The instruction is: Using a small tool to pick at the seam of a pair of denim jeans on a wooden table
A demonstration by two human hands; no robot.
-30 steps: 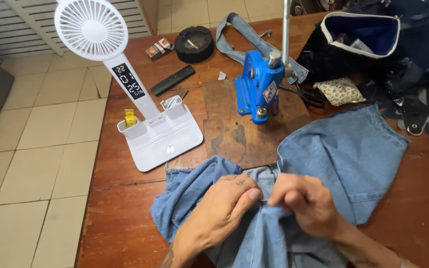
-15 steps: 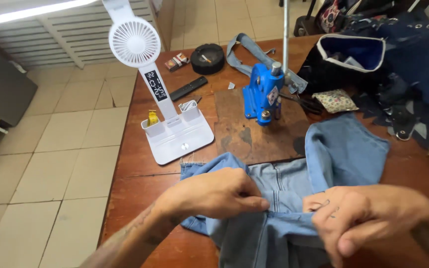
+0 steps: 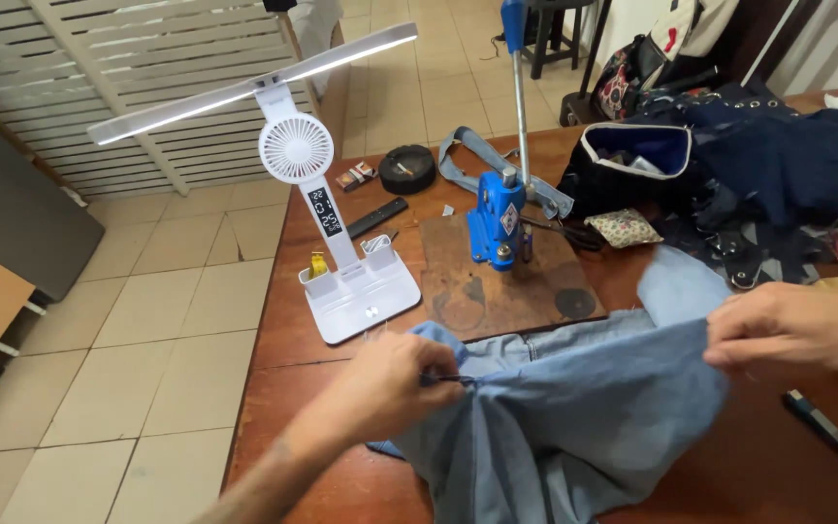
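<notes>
I see the jeans [image 3: 574, 408] stretched flat on the bench [image 3: 758, 466] just in front of the blue press [image 3: 497, 221]. My left hand [image 3: 395, 383] pinches their waistband closed-fingered; my right hand [image 3: 792, 325] grips the opposite edge.

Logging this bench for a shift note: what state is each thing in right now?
Jeans: stretched flat between both hands.
Left hand: pinching the jeans' edge.
Right hand: gripping the opposite edge.
Desk lamp: lit, arms spread.
Fan: spinning or not, cannot tell.
Blue press: upright, lever raised.
Dark bag: open.
</notes>
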